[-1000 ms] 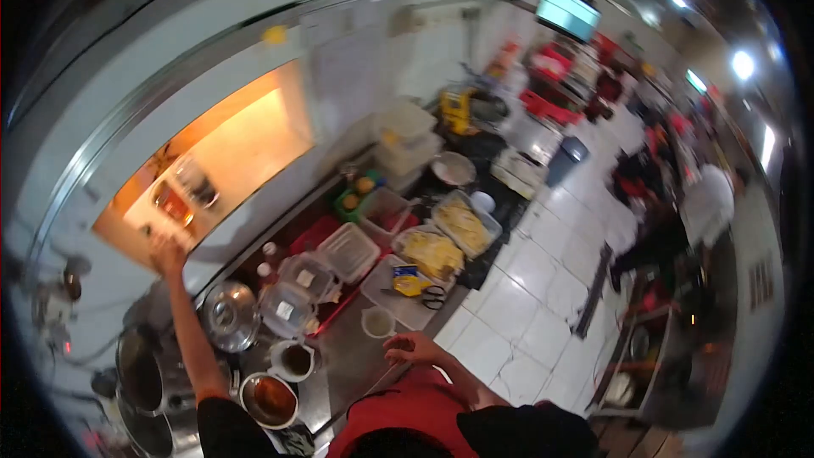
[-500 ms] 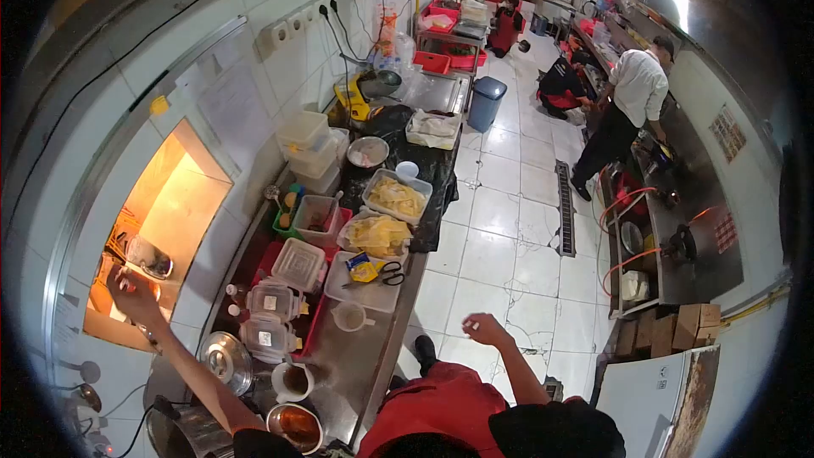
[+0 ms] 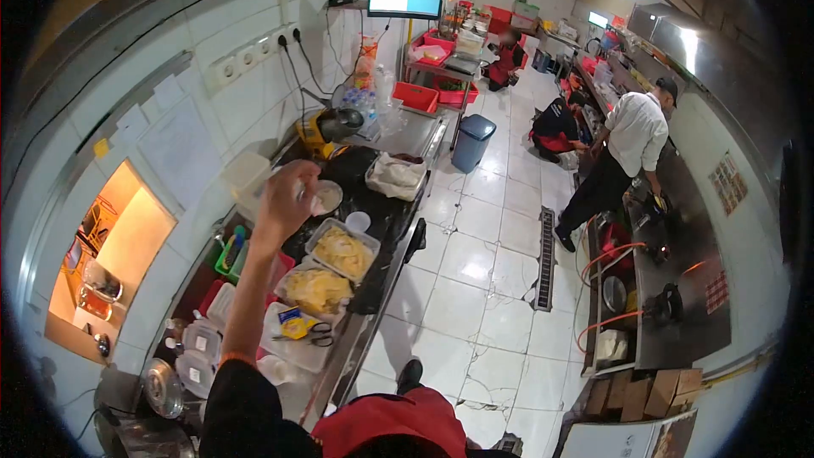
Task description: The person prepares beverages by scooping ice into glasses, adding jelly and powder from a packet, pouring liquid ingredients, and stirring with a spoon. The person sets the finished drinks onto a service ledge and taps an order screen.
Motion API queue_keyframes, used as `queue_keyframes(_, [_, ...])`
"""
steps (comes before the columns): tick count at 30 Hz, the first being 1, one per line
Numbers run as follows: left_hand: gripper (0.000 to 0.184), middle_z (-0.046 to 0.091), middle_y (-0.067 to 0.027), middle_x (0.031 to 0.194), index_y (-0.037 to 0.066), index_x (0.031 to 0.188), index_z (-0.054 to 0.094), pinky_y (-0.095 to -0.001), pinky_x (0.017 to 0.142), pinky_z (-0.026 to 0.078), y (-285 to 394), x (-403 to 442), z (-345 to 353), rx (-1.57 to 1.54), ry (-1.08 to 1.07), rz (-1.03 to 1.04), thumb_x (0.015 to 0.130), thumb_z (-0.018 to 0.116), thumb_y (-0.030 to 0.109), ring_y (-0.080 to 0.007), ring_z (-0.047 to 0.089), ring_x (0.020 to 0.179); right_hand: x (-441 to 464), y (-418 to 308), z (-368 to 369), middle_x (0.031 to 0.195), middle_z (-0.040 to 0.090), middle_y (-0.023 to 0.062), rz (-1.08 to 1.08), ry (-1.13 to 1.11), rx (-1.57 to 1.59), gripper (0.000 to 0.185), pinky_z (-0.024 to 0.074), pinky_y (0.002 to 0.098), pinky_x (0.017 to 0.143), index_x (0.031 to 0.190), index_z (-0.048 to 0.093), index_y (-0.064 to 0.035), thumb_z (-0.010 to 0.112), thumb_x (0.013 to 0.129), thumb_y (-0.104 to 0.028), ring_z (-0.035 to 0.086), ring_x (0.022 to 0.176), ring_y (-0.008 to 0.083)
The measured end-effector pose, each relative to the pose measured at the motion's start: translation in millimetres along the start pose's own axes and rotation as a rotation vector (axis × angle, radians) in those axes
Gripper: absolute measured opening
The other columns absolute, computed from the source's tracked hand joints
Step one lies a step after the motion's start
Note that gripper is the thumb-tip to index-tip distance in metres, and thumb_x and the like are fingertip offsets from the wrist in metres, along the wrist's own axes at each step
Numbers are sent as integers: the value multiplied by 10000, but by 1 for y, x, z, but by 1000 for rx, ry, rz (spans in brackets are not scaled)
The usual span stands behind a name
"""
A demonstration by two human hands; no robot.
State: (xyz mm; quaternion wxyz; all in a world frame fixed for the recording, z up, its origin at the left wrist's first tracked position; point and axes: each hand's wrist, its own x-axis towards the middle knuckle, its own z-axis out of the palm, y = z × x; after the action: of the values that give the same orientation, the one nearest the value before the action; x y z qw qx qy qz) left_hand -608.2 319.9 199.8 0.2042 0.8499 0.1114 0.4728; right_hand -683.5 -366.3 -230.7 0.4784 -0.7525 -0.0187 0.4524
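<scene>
My left hand (image 3: pixel 288 197) is raised over the counter with its fingers curled in; what they hold, if anything, I cannot make out. Behind the fingers stands a round bowl (image 3: pixel 329 198) with pale contents, partly covered by the hand. Nearer me are a clear tub (image 3: pixel 374 246) of yellowish food and a second heap of yellow food (image 3: pixel 315 290) in wrapping. A yellow and blue packet (image 3: pixel 297 323) lies beside black-handled scissors (image 3: pixel 321 335) on a translucent lid or tray. My right hand is out of view.
On the left, a lit wall hatch (image 3: pixel 127 237) holds a glass of amber liquid (image 3: pixel 95 302). Lidded containers (image 3: pixel 199 343) line the counter. A grey bin (image 3: pixel 473 142) stands on the tiled floor. One person in white (image 3: pixel 638 131) works at the right stoves; others crouch farther back.
My left hand has left the hatch and moved right, over the counter. My right hand has dropped out of view. The camera view has shifted.
</scene>
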Motion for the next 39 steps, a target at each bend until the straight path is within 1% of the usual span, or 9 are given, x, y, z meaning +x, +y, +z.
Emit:
queue_keyframes(9, [226, 658, -170, 995, 17, 1046, 619, -397, 773, 531, 0, 141, 197, -80, -185, -8, 826, 652, 54, -331, 657, 826, 191, 59, -123, 926, 712, 100, 334, 17, 490, 267, 560, 460, 739, 974, 700, -25, 706, 863, -267, 673, 749, 250])
queue_keyframes(10, [226, 658, -170, 995, 17, 1046, 619, -397, 773, 531, -3, 154, 212, -81, -187, -15, 826, 652, 54, -331, 657, 826, 250, 89, -126, 972, 715, 172, 406, 85, 294, 270, 591, 441, 707, 1093, 601, -6, 515, 969, -231, 714, 824, 294])
queue_keyframes(11, [253, 647, -179, 1021, 20, 1069, 605, -407, 807, 522, -6, 168, 226, -32, -168, 21, 824, 655, 60, -346, 646, 880, 238, 13, -135, 974, 715, 171, 412, 200, 352, 265, 583, 427, 663, 1080, 633, 23, 645, 897, -169, 707, 761, 304])
queue_keyframes(18, [421, 527, -228, 1258, 55, 1184, 519, -479, 971, 448, -131, 292, 348, 84, 44, 317, 803, 692, 100, -407, 502, 1206, 350, -120, -160, 963, 726, 148, 322, 162, 159, 309, 587, 366, 627, 1139, 615, 33, 581, 949, -208, 719, 784, 255])
queue_keyframes(24, [556, 448, -228, 1372, 53, 1268, 459, -489, 1010, 439, -221, 431, 400, 196, 177, 236, 794, 733, 146, -428, 450, 1275, 416, -195, -158, 1003, 723, 145, 454, 175, 135, 296, 605, 402, 692, 1119, 634, 18, 601, 930, -207, 720, 813, 263])
queue_keyframes(27, [547, 391, -250, 1426, 58, 1269, 452, -496, 1003, 455, -267, 503, 417, 224, 263, 285, 813, 731, 173, -442, 446, 1280, 420, -226, -168, 1017, 708, 182, 35, -30, -197, 313, 598, 436, 743, 1130, 617, 34, 601, 924, -201, 709, 865, 318])
queue_keyframes(31, [533, 337, -265, 1465, 59, 1258, 455, -517, 966, 482, -308, 588, 422, 295, 256, 194, 822, 729, 199, -447, 499, 1231, 447, -286, -164, 978, 710, 176, 339, 168, 206, 296, 597, 434, 726, 1100, 617, 38, 607, 907, -186, 709, 828, 327])
queue_keyframes(34, [555, 374, -253, 1446, 69, 1239, 474, -496, 859, 544, -342, 638, 423, 338, 331, 186, 785, 763, 205, -420, 614, 1063, 518, -221, -171, 954, 711, 180, 433, 180, 362, 286, 600, 442, 726, 1071, 614, 46, 600, 896, -180, 711, 804, 322])
queue_keyframes(39, [490, 391, -207, 1449, 84, 1193, 486, -475, 739, 582, -365, 662, 421, 418, 431, 203, 792, 750, 182, -409, 666, 901, 567, -243, -168, 936, 712, 177, 449, 148, 302, 274, 600, 438, 715, 1044, 616, 41, 586, 902, -192, 713, 819, 304])
